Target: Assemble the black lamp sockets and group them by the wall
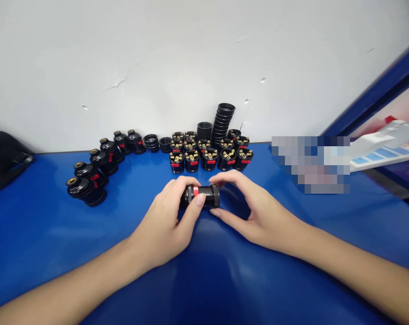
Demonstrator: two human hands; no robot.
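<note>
Sockets [86, 193] w/ brass-coloured necks line our L side of the blue table [204, 284]. Nearer mid, our L hand [168, 210] pinches the black socket [209, 196], lying sideways, b/w thumb & fingers. Our R hand [260, 207] curves round its ring end [217, 196], thumb & fingers apart; can't tell if tips touch. Prob. best we hold L steady, keep ring end square & turn gently.

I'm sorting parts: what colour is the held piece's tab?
The tab is red, clearest in the head view.

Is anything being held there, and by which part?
The left hand holds a black cylinder by its left part; the right hand curves round the other end, its grip unclear.
</note>
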